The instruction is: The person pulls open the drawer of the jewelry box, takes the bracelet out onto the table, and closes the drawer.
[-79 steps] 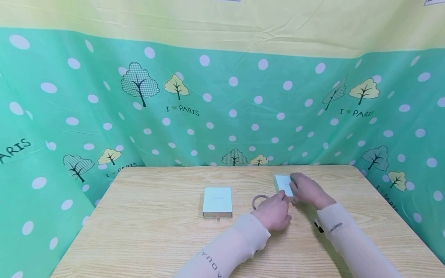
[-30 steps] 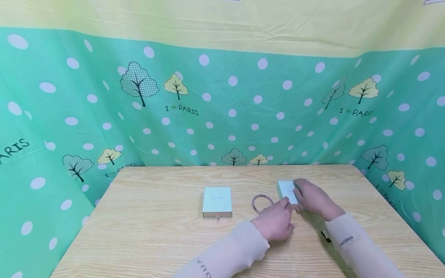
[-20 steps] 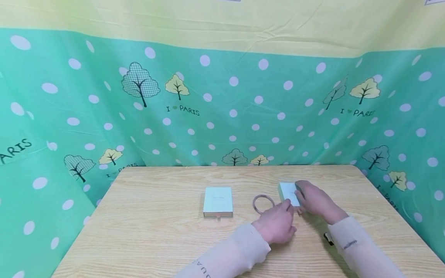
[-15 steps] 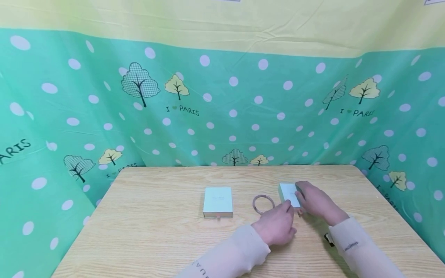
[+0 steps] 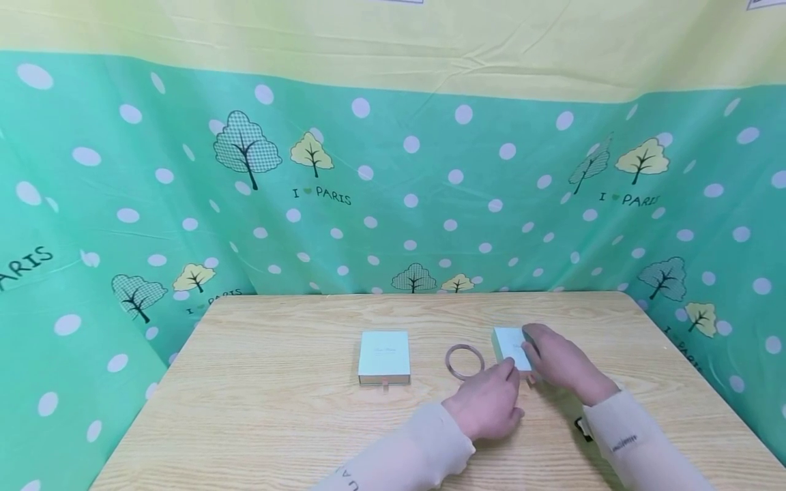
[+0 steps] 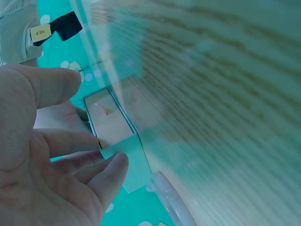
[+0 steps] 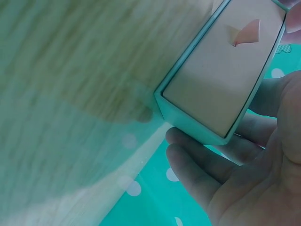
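Observation:
A small pale-blue drawer box with a pinkish front and a ribbon tab rests on the table. My right hand grips it from the right, fingers round its far end and thumb toward its top. The right wrist view shows the drawer front and those fingers against the side. With nearly straight fingers, my left hand touches the box's near left corner; its thumb stands apart. Just left of the box lies a mauve bangle, partly behind my left hand.
A larger pale-blue drawer box, also with a ribbon tab, sits left of the bangle. The wooden table ends in front of a green dotted curtain. A black clip hangs at my right sleeve.
Both hands have drawn the small box toward me and slightly right. More of the bangle shows now, and the larger box stays where it was.

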The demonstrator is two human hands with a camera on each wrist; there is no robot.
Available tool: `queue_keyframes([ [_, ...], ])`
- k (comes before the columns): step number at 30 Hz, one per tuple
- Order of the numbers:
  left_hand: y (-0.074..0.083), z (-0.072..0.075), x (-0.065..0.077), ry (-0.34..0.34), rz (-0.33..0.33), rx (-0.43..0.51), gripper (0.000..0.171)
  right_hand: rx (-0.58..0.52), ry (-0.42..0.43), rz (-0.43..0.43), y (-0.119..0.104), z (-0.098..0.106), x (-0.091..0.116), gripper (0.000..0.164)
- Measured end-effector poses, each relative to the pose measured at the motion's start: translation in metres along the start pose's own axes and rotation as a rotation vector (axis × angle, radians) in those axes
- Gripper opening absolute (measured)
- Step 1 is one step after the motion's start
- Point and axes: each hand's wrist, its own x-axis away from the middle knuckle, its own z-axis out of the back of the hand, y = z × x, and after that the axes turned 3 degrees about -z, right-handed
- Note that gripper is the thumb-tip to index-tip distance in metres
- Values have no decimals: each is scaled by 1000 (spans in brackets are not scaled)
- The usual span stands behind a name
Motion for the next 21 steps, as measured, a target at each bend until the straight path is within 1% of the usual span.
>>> queue_keyframes([
  [8,2,0,2,20,-23,-69,48,3,9,3,-1,0,4,41],
  [11,2,-1,3,24,-31,-81,48,-1,11,7,-2,1,6,41],
  [21,5,0,6,8,-28,-38,49,13,15,9,-3,1,12,41],
])
